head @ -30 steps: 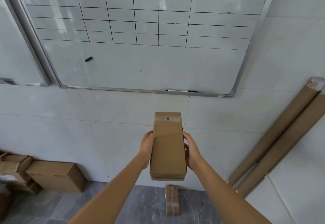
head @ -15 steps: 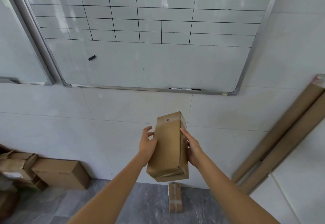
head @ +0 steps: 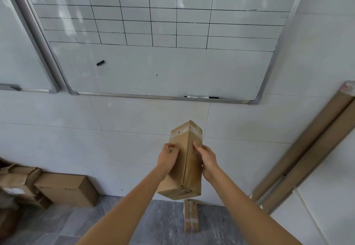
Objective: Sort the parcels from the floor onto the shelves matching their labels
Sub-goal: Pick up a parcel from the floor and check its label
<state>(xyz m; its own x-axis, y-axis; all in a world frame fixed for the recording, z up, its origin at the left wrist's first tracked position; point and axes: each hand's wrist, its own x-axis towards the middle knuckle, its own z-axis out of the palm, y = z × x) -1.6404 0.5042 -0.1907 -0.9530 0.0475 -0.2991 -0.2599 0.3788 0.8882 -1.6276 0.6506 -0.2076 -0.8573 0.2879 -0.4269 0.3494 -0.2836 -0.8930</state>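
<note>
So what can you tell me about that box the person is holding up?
The box is a tall, narrow brown cardboard parcel, sealed with clear tape at its top and bottom, with a small dark spot near the top. It is held in the air, tilted, one long edge facing the camera. The left hand and the right hand grip its opposite sides. No label shows.

- The parcel (head: 184,160) is held upright in the air between the left hand (head: 167,157) and the right hand (head: 207,158), in front of the wall.
- A smaller parcel (head: 190,215) lies on the floor (head: 96,223) below it.
- Boxes (head: 65,189) sit against the wall at left.
- Tubes (head: 307,148) lean at right.
- The whiteboard (head: 153,67) hangs above, a marker (head: 201,97) on its ledge.
</note>
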